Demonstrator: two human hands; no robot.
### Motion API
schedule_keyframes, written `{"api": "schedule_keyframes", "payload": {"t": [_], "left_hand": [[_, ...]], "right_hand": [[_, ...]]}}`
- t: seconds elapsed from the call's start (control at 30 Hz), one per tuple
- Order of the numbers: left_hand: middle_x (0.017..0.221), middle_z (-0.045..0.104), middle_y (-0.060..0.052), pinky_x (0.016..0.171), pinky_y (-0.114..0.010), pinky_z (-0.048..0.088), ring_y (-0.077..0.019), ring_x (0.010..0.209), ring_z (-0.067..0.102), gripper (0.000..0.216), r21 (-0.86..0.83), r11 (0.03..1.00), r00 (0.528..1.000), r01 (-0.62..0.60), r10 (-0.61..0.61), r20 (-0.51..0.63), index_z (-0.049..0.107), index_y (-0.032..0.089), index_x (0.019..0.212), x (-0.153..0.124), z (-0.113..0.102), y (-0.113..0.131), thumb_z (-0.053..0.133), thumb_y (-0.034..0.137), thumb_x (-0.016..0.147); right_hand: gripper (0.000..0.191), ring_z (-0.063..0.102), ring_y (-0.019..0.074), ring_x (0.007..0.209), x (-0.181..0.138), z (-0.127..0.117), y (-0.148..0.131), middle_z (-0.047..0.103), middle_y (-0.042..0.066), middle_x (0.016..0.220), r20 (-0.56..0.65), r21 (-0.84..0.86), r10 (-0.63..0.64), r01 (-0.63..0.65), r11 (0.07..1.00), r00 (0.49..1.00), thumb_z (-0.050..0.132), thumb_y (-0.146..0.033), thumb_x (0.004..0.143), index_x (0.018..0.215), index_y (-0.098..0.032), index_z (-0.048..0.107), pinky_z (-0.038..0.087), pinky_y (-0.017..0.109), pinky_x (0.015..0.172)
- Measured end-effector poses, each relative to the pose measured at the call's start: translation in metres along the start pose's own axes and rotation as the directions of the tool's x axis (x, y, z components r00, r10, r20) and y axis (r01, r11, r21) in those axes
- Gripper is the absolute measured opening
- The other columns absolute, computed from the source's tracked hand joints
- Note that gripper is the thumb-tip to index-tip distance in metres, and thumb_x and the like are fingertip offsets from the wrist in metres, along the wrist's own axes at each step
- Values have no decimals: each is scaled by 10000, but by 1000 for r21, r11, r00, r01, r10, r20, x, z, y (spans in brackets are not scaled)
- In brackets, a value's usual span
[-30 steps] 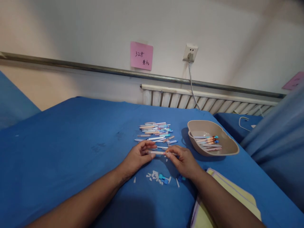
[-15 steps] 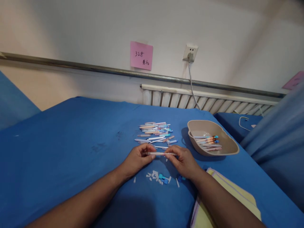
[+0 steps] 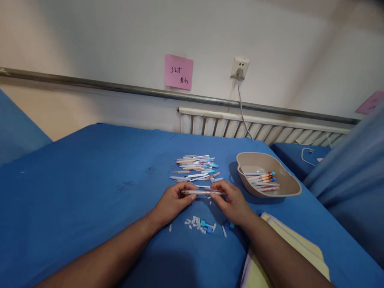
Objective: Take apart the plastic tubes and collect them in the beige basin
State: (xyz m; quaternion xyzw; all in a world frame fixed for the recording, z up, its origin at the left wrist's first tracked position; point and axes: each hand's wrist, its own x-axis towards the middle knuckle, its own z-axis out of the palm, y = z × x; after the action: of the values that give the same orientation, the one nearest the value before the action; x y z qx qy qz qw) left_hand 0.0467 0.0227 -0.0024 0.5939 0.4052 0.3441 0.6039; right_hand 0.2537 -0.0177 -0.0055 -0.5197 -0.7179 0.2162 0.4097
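Note:
A slim pale pen [image 3: 201, 193] lies level between my two hands, above the blue cloth. My left hand [image 3: 175, 200] pinches its left end between thumb and fingers. On the other end, my right hand [image 3: 230, 201] is closed in the same way. Just beyond my fingers lie rows of pens and pen parts [image 3: 196, 166], white, peach, grey and light blue. Nearer to me, below the held pen, is a small heap of white tips [image 3: 195, 221] with several blue pieces [image 3: 207, 227] among it.
To the right stands a beige basin [image 3: 288, 184] with several pens [image 3: 265, 182] inside. A folded yellow cloth [image 3: 297, 240] lies under my right forearm. Behind the blue-covered table [image 3: 90, 192] are a radiator [image 3: 216, 124], a metal rail and a plugged-in cable [image 3: 241, 102].
Both hands stay on the pen, which has shifted very slightly and shows a little more between the fingers. The pens, the small parts and the basin lie as before.

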Motion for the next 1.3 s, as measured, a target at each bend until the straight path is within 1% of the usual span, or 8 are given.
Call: {"api": "schedule_keyframes", "payload": {"t": [0.1,0.17,0.33,0.43,0.63,0.83,1.1,1.3], "left_hand": [[700,606,16,597,-222,421,-119,617,537,266,27,999,998,-22,23,-58,616,161,861,0,-1,2,706,303,655],[708,617,8,597,-230,432,-126,621,555,269,22,1000,995,-20,22,-102,619,158,851,1,-1,5,707,314,650],[687,643,-5,554,-228,437,-135,603,587,305,-60,998,987,30,-39,-157,616,150,823,1,0,11,735,332,609],[673,649,-9,533,-222,433,-126,581,576,310,-56,998,989,43,-50,-138,615,144,821,1,-1,12,733,342,613],[683,665,-8,508,-208,428,-110,552,569,319,-49,997,991,52,-58,-125,607,146,846,1,-2,10,728,342,624],[686,663,-9,509,-206,427,-103,538,553,318,-18,999,994,45,-47,-94,591,151,856,2,-3,5,705,369,654],[711,635,6,577,-213,443,-99,590,554,251,16,999,995,50,-52,91,601,155,814,-2,-1,1,678,371,712],[671,609,14,563,-206,429,-94,575,533,243,53,995,986,80,-87,139,598,148,793,-3,1,0,679,363,715]], "right_hand": [[124,567,149,692,2,1,6,625,12,782,-39,57,51,-49,997,998,570,-269,792,890,-196,593,449,259,642],[142,555,137,643,3,3,11,617,3,743,-48,159,103,-94,983,994,569,-293,790,888,-191,586,446,244,592],[209,556,124,592,8,9,18,606,-7,707,-57,492,189,-137,860,980,596,-354,770,895,-191,563,463,239,557],[238,576,126,589,11,9,15,618,-4,718,-82,590,219,-130,797,972,625,-378,748,886,-192,570,482,258,579],[272,586,135,570,12,4,10,637,-1,630,-102,614,245,-133,778,964,557,-414,807,930,-178,615,475,274,586],[284,580,126,546,12,1,7,655,7,628,-96,643,262,-142,753,960,540,-438,818,855,-166,617,453,253,560],[237,551,88,516,13,-2,8,637,-22,664,-145,683,301,-124,719,943,571,-413,809,770,-179,569,426,211,543],[248,534,99,511,13,1,11,606,-21,639,-174,635,285,-114,764,943,515,-419,839,773,-182,550,427,222,539]]}}
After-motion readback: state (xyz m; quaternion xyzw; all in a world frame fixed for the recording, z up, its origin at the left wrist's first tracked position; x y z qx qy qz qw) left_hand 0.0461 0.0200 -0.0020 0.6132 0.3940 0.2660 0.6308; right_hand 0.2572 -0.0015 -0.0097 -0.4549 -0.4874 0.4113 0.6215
